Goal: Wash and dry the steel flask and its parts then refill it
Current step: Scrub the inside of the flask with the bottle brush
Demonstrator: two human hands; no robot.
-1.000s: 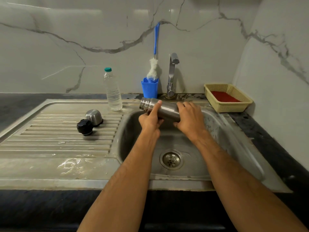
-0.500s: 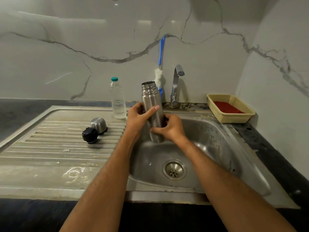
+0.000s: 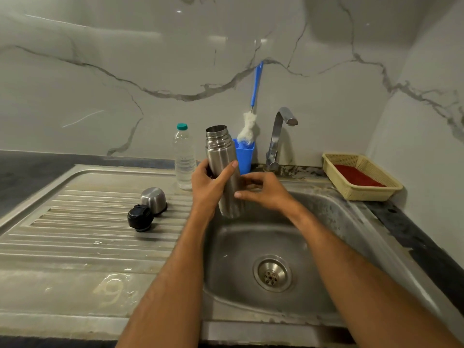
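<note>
The steel sink basin (image 3: pixel 313 247) lay open below. Behind stood a clear plastic water bottle (image 3: pixel 184 159), blue brush cup (image 3: pixel 244 156) and chrome tap (image 3: pixel 277 139); a steel cap (image 3: pixel 153 200) and black stopper (image 3: pixel 140 217) sat on the ribbed steel drainboard (image 3: pixel 75 234).

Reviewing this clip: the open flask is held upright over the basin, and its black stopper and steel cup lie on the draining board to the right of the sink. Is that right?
Not quite. The black stopper and steel cup lie on the draining board to the left of the sink, not the right, as the head view shows. The rest holds: the flask is open and upright over the basin.
</note>
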